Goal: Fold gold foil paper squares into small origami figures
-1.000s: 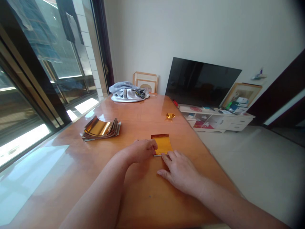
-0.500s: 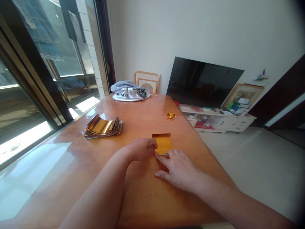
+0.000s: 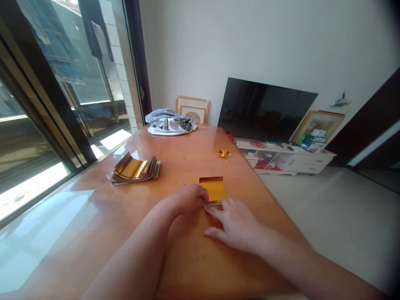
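Observation:
A sheet of gold foil paper (image 3: 215,189) lies on the wooden table, its far edge curled up and a thin pale fold along its near edge. With curled fingers my left hand (image 3: 193,196) grips the sheet's near left corner; the fingertips are partly hidden. My right hand (image 3: 237,223) rests flat on the table, thumb spread away, with its fingertips touching the near folded edge. Farther back sits a small folded gold foil piece (image 3: 224,153). To the left lies a curved stack of gold foil sheets (image 3: 136,168).
A bundle of grey cloth (image 3: 170,122) lies at the table's (image 3: 184,258) far end. Bright window light reflects off the left side. Beyond the right edge stand a white cabinet (image 3: 290,160) and a large black television (image 3: 265,109). Picture frames lean against the wall.
My left fingers have shifted slightly right along the near edge of the foil paper. My right hand stays almost in place. The view has tilted a little.

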Available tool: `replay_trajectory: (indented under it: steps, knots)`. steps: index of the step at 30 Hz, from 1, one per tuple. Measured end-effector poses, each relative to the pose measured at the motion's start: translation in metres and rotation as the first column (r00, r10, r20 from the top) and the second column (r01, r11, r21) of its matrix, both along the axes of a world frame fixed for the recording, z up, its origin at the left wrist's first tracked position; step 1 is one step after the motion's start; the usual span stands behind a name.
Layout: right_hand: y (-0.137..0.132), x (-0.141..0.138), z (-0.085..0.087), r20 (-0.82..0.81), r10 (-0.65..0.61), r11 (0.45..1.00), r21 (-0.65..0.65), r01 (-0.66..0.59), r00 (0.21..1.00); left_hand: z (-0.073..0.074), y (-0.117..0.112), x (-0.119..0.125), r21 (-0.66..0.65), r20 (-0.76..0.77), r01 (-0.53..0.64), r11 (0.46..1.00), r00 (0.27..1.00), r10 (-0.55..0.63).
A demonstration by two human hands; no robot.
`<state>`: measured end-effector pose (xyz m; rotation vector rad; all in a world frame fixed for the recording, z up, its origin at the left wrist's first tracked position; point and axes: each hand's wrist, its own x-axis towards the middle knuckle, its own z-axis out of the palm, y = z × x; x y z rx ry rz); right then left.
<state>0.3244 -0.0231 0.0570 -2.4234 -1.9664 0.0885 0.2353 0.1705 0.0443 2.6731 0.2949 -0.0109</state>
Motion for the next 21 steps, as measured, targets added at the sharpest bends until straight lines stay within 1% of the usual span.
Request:
replay_trajectory:
  steps: [3, 5, 7, 9, 10, 13, 15, 21]
  knots:
    - [-0.001, 0.015, 0.005, -0.081, -0.037, 0.999, 0.022, 0.039, 0.996, -0.001, -0.004, 0.002, 0.027, 0.004, -0.004, 1.0, 1.0, 0.004]
    - [0.002, 0.029, 0.006, -0.157, -0.096, 0.994, 0.035, 0.102, 0.983, 0.001, -0.007, 0.003, 0.047, 0.01, -0.012, 0.999, 1.0, 0.012]
    - [0.009, 0.044, 0.002, -0.246, -0.141, 0.986, 0.052, 0.158, 0.959, 0.004, -0.011, 0.004, 0.066, 0.019, -0.028, 0.997, 0.999, 0.027]
    - [0.019, 0.056, -0.005, -0.379, -0.173, 0.975, 0.061, 0.212, 0.909, 0.006, -0.014, 0.005, 0.081, 0.024, -0.051, 0.995, 0.998, 0.05]
    - [0.024, 0.062, -0.009, -0.41, -0.191, 0.972, 0.05, 0.232, 0.892, 0.005, -0.016, 0.007, 0.087, 0.025, -0.065, 0.994, 0.998, 0.063]
    - [0.037, 0.072, -0.022, -0.472, -0.238, 0.961, 0.012, 0.276, 0.849, 0.002, -0.019, 0.011, 0.103, 0.025, -0.109, 0.989, 0.994, 0.107]
    - [0.044, 0.076, -0.028, -0.509, -0.254, 0.96, -0.025, 0.28, 0.822, -0.002, -0.02, 0.013, 0.109, 0.025, -0.137, 0.985, 0.991, 0.135]
    - [0.053, 0.081, -0.034, -0.552, -0.293, 0.954, -0.118, 0.275, 0.78, -0.006, -0.021, 0.018, 0.105, -0.007, -0.204, 0.973, 0.979, 0.206]
